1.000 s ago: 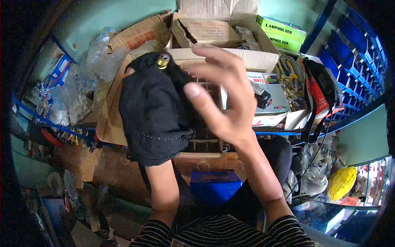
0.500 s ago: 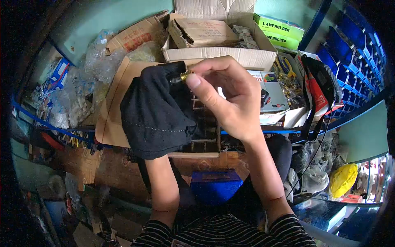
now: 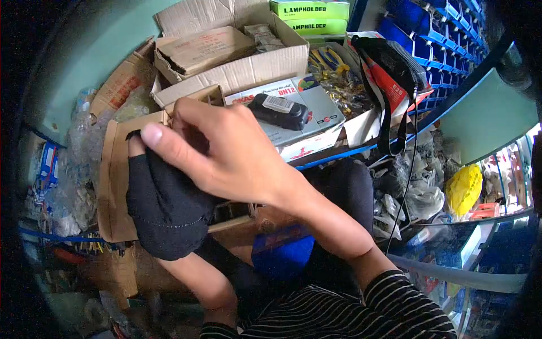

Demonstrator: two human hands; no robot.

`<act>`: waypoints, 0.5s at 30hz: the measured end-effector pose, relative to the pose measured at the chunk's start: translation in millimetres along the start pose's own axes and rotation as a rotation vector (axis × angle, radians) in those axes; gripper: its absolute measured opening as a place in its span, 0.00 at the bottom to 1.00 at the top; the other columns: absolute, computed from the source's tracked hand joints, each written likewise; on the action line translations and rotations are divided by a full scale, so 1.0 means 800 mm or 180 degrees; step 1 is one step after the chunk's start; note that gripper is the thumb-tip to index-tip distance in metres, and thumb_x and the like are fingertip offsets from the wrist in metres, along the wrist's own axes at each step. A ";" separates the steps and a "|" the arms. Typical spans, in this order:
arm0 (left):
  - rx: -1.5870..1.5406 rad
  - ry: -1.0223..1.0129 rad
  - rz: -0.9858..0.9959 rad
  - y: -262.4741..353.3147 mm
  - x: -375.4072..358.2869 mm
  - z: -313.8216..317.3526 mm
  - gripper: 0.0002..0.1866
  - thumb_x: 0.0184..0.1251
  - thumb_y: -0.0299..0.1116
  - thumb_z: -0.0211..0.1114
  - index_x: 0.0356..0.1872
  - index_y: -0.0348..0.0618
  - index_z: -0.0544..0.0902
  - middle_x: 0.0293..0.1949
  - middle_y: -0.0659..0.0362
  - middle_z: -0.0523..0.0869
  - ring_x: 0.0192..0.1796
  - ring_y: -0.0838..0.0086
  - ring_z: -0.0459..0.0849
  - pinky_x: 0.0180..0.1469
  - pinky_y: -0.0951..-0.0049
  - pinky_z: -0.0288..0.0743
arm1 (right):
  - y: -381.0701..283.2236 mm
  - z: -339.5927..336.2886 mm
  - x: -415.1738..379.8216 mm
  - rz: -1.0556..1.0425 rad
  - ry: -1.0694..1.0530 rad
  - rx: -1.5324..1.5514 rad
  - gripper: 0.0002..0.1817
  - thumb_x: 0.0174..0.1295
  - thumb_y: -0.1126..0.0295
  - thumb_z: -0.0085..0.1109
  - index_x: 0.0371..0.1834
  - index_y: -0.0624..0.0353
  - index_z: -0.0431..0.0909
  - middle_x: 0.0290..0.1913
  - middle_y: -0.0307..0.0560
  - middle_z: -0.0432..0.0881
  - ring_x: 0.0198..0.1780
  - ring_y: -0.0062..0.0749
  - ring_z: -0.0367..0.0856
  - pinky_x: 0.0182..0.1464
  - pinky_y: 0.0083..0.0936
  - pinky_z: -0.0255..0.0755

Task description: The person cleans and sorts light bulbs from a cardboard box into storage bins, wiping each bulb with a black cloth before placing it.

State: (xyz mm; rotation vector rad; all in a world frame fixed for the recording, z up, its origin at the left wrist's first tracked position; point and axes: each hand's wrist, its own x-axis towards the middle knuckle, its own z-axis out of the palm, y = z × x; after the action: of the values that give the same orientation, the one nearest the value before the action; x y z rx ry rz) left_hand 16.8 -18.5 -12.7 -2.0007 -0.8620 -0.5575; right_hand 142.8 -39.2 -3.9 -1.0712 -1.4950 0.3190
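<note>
A black cloth (image 3: 169, 209) with a stitched hem wraps my left hand (image 3: 136, 147). Only a bit of finger shows at its upper edge, beside the wrist bare below the hem. Over the top of the cloth, my right hand (image 3: 220, 141) is bent, its thumb lying along the cloth's upper edge and its fingers curled. Whatever is between those fingers is hidden. Behind both hands stands a divided cardboard box (image 3: 113, 186) with dark slots, mostly covered by the cloth and my right hand.
A grey-and-white box (image 3: 265, 93) carries a black device (image 3: 280, 111) with a barcode label. Farther back are an open carton (image 3: 243, 70), green lampholder boxes (image 3: 309, 11) and a tray of brass parts (image 3: 344, 96). A black strapped pouch (image 3: 389, 56) lies right; plastic bags (image 3: 84, 164) lie left.
The view has swung right, so the bench appears farther left. My right hand has moved over the cloth. The small brass-coloured piece it pinched is out of sight now.
</note>
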 end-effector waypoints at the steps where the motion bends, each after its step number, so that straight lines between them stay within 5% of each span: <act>1: 0.0019 0.0002 0.0014 -0.001 -0.005 0.006 0.15 0.75 0.28 0.55 0.57 0.30 0.76 0.53 0.49 0.82 0.56 0.61 0.81 0.68 0.60 0.72 | 0.000 0.002 0.001 0.0056 0.0032 0.0037 0.23 0.71 0.53 0.56 0.28 0.64 0.76 0.19 0.59 0.77 0.24 0.57 0.79 0.30 0.45 0.72; 2: 0.0041 0.0008 0.0026 -0.003 -0.009 0.012 0.16 0.76 0.28 0.54 0.58 0.30 0.76 0.54 0.49 0.82 0.57 0.61 0.81 0.68 0.61 0.72 | 0.001 0.003 0.002 0.0106 0.0065 0.0073 0.24 0.71 0.52 0.55 0.27 0.64 0.76 0.19 0.63 0.77 0.26 0.64 0.80 0.31 0.52 0.73; 5: -0.0039 0.0202 0.0315 -0.023 -0.021 0.034 0.15 0.75 0.28 0.55 0.57 0.31 0.77 0.53 0.51 0.82 0.56 0.63 0.82 0.65 0.63 0.74 | 0.004 0.001 0.001 0.0069 -0.0063 -0.0245 0.21 0.74 0.58 0.55 0.29 0.65 0.75 0.19 0.57 0.75 0.23 0.54 0.78 0.28 0.37 0.70; 8: -0.1554 0.0038 -0.0188 -0.029 -0.012 0.032 0.14 0.72 0.33 0.60 0.51 0.33 0.78 0.49 0.52 0.83 0.53 0.61 0.82 0.60 0.62 0.75 | 0.016 0.004 0.003 -0.0306 0.0058 -0.0003 0.18 0.75 0.60 0.52 0.33 0.65 0.73 0.22 0.60 0.75 0.28 0.59 0.77 0.30 0.39 0.69; 10: -0.1559 -0.0379 -0.0302 -0.032 0.013 0.002 0.14 0.68 0.35 0.63 0.46 0.35 0.79 0.44 0.51 0.84 0.50 0.59 0.82 0.57 0.60 0.74 | 0.012 0.000 0.004 -0.0362 -0.0115 0.0042 0.15 0.76 0.62 0.51 0.36 0.64 0.71 0.24 0.61 0.75 0.31 0.62 0.77 0.32 0.41 0.69; 13: -0.3205 0.0588 -0.2045 -0.007 0.001 0.027 0.10 0.65 0.36 0.62 0.41 0.40 0.78 0.41 0.48 0.82 0.50 0.57 0.80 0.56 0.58 0.70 | 0.011 0.001 0.001 -0.0438 -0.0175 -0.0023 0.12 0.76 0.64 0.49 0.40 0.63 0.69 0.27 0.63 0.75 0.35 0.66 0.77 0.35 0.45 0.70; 15: -0.3344 0.0826 -0.2195 -0.004 -0.007 0.046 0.11 0.64 0.35 0.62 0.42 0.40 0.79 0.42 0.48 0.82 0.51 0.57 0.80 0.57 0.58 0.70 | 0.010 0.007 0.000 -0.0425 -0.0157 -0.0055 0.11 0.77 0.64 0.48 0.41 0.61 0.69 0.29 0.64 0.76 0.38 0.68 0.77 0.37 0.47 0.71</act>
State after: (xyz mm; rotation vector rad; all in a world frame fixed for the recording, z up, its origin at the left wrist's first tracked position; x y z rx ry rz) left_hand 13.3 11.7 -34.0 -2.3680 -1.2343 -1.9330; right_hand 141.0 -32.8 -11.2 -0.9777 -1.6075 0.2407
